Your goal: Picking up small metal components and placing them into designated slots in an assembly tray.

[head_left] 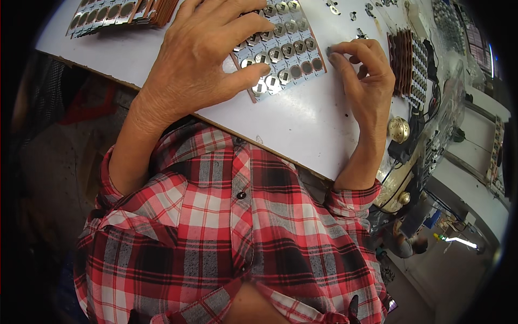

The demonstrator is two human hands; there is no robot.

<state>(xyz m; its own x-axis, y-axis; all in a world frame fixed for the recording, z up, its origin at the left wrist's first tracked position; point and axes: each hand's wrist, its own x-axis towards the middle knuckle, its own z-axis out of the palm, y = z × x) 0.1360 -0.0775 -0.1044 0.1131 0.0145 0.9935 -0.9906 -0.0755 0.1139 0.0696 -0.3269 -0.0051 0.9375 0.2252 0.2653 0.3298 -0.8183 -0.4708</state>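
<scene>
A panel of small circuit boards (299, 76) lies on the white table, with shiny metal battery clips fitted in rows. At its near right corner several round pads (307, 67) show bare, without clips. My left hand (202, 59) rests spread over the panel's left side, thumb stretched along the near rows. Its fingertips reach across the clips, and it hides the panel's left part. My right hand (364, 70) is beside the panel's right edge, with thumb and forefinger pinched together. A small dark grey bit shows at the fingertips, too small to name.
A stack of similar panels (116, 16) stands at the far left. Another stack, with clips on it, (410, 67) is at the right. Loose metal clips (334, 7) lie beyond the panel. A round metal object (399, 129) sits near the table's right edge. A person (402, 243) is in the background.
</scene>
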